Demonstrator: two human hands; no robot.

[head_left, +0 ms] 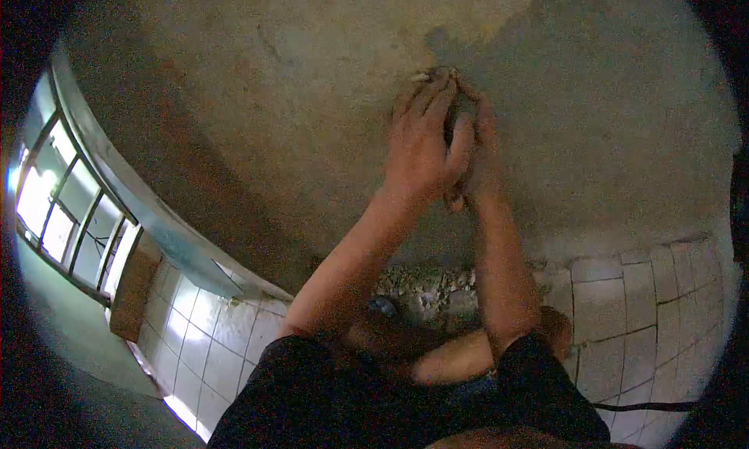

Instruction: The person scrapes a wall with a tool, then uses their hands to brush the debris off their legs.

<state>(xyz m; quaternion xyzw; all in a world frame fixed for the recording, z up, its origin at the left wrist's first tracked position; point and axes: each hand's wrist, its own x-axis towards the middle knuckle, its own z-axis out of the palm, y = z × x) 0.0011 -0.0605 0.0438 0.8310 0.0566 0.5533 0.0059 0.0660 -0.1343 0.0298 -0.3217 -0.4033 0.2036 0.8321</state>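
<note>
Blotchy wall (312,121) ahead, white tiles (605,308) below; your left hand (421,145), right hand (486,141) close together at wall, left fingers outstretched; cannot tell whether either grasps anything.

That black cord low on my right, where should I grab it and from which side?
Probably pinch the black cord midway along its visible stretch, coming from the picture's upper side with your right hand. It's thin and nearly straight, tiles show bare above it, and its left end disappears at your dark clothing. Whether it touches the tiles is unclear.
</note>
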